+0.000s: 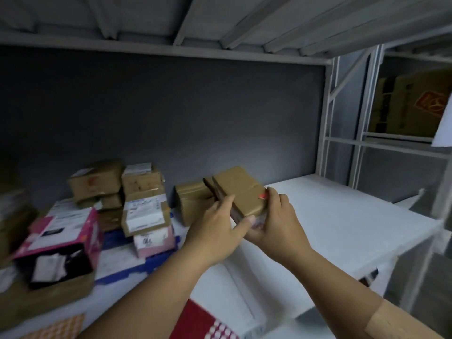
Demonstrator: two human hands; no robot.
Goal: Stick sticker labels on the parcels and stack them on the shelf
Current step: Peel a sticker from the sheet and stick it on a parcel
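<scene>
A brown taped parcel [241, 189] with a small red sticker [263, 195] on its near right corner is held over the white shelf [342, 216]. My left hand [220, 228] grips its left side and near end. My right hand [276, 221] grips its right side, fingers curled over the edge by the sticker. Another brown parcel [190, 199] stands on the shelf just behind and left, touching the held one.
A stack of small brown labelled parcels [141, 192] sits at the left, with a pink box [63, 231] and a pale pink parcel [154, 241]. A large carton [411, 106] sits in the neighbouring rack. A red patterned item [203, 321] lies near the bottom.
</scene>
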